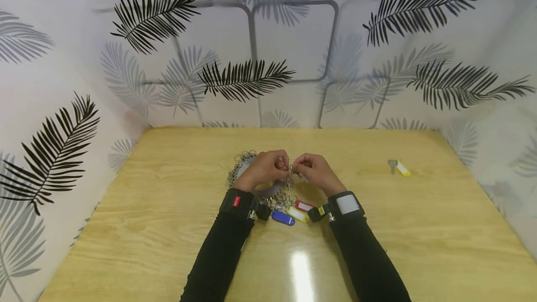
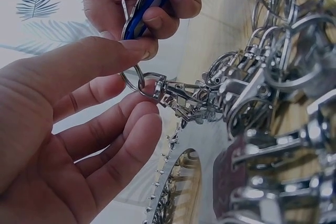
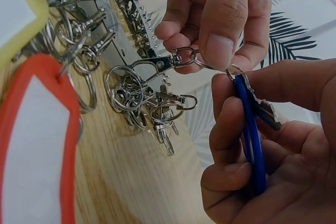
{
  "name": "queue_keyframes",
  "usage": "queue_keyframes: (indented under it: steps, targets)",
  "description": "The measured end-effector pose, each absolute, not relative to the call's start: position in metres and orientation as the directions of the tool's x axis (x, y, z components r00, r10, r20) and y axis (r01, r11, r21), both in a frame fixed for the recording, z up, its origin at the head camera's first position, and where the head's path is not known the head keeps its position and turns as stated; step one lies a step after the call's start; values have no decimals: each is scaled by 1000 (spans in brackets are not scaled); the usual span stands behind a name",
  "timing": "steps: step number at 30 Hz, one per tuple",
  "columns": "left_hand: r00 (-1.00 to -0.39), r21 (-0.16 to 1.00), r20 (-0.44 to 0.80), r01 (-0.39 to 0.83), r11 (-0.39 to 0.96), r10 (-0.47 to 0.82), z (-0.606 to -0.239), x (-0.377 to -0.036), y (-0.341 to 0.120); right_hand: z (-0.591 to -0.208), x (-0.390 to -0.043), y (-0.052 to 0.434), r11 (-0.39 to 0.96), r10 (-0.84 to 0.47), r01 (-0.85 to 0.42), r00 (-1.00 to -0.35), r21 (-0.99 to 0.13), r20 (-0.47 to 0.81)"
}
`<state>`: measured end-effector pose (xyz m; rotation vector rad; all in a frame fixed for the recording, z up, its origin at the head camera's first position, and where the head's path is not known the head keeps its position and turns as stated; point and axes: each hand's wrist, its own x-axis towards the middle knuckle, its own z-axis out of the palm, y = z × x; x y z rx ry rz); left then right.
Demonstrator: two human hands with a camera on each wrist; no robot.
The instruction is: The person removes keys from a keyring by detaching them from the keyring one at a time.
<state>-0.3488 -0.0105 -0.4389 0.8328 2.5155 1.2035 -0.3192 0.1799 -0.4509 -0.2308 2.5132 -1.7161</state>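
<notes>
Between its thumb and fingers my left hand pinches a split ring. A silver swivel clasp is linked to that ring and leads toward a grey band hung with clasps. My right hand grips a blue key tag and a key close to the same ring. Whether the key's ring is threaded onto the split ring, I cannot tell. Both hands meet above the clasps, with fingertips nearly touching.
Several clasps and rings lie below the hands, beside another blue tag, a yellow tag and a red tag. Farther right on the wooden table, a loose key lies with a yellow-edged tag.
</notes>
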Motion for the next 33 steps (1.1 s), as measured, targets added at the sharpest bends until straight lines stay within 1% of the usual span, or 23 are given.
queue_keyframes:
  steps: [10,17,22,27,33]
  targets:
    - [-802,741,27,417,527,596,-441,-345,-12,-455,-316,177,366,-189,-71,-982,-928,0]
    - [-792,775,40,409,482,609,-439,-346,-14,-456,-317,176,382,-190,-80,-982,-921,7]
    - [-796,786,40,399,473,604,-437,-348,-13,-454,-318,176,400,-173,-82,-985,-913,13]
    - [-797,800,33,383,462,603,-437,-348,-13,-452,-318,176,446,-147,-90,-989,-890,26]
    - [-805,794,49,391,465,592,-439,-349,-14,-450,-317,174,474,-132,-96,-991,-876,37]
